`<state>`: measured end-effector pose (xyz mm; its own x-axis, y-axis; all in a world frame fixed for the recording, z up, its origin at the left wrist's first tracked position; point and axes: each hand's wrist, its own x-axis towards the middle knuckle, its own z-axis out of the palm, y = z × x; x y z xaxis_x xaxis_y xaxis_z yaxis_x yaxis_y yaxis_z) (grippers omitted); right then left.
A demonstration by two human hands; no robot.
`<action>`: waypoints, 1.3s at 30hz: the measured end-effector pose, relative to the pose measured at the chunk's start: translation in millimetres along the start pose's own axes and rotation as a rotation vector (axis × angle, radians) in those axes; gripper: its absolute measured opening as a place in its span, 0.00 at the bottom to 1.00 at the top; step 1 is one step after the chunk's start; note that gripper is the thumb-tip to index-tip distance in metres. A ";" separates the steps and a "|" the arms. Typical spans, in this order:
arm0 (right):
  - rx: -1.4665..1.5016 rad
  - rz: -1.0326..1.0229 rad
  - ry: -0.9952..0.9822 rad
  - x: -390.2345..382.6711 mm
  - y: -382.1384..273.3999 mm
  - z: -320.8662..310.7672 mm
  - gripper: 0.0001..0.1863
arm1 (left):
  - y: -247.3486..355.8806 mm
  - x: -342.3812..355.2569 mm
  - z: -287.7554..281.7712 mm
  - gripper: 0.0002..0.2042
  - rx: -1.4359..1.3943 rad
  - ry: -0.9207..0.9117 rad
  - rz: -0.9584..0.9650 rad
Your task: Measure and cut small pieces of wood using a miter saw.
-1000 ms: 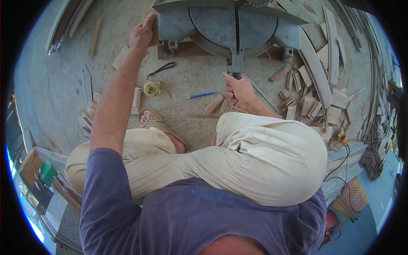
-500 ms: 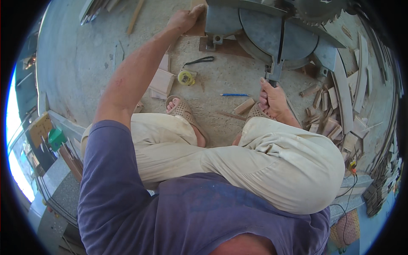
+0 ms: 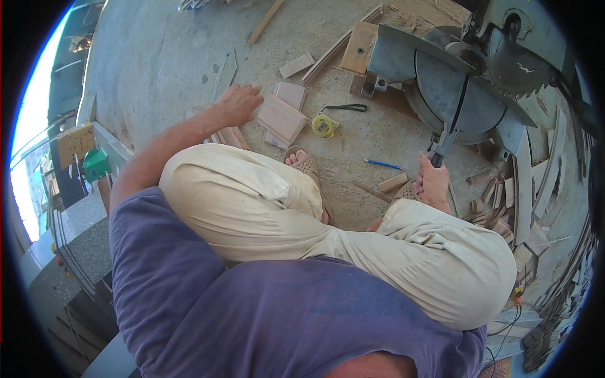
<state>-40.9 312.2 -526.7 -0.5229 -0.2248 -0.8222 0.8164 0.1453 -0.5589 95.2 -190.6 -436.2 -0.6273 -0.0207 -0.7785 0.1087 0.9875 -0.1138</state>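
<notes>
My right hand (image 3: 433,183) is wrapped round the black handle (image 3: 437,160) at the front of the mitre saw's round grey table (image 3: 460,94). The toothed saw blade (image 3: 517,63) is raised above the table's far right side. My left hand (image 3: 239,104) is over the floor with its fingers loosely stretched and nothing visible in them. Just right of it lies a small stack of flat wooden pieces (image 3: 282,120); more wooden pieces (image 3: 232,137) lie below it, partly hidden by my forearm and knee. A wooden block (image 3: 360,47) sits against the saw's left end.
A yellow tape measure (image 3: 324,126) with a black strap and a blue pencil (image 3: 384,164) lie on the concrete floor between my feet and the saw. Offcuts (image 3: 501,195) are heaped at the right beside long strips (image 3: 523,189). A green container (image 3: 96,165) stands at the left.
My left hand has left the wooden block at the saw's left end and come back toward the stacked pieces. My right hand keeps its hold on the handle. The view has swung left.
</notes>
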 end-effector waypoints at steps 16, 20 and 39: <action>0.312 0.076 -0.353 8.7 7.7 -21.3 0.11 | 36.7 17.1 111.1 0.22 -0.196 0.398 -0.036; 0.170 0.001 -0.205 7.2 9.9 -14.7 0.15 | 20.9 5.9 120.7 0.23 -0.482 0.545 -0.357; -0.049 -0.075 -0.111 12.1 7.5 -16.0 0.16 | -1.4 31.3 104.2 0.08 -1.802 0.529 -0.229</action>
<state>-44.9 325.9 -542.6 -0.5497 -0.3413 -0.7624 0.7616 0.1701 -0.6253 155.8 -208.9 -524.7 -0.6890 -0.4600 -0.5601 -0.6066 -0.0570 0.7930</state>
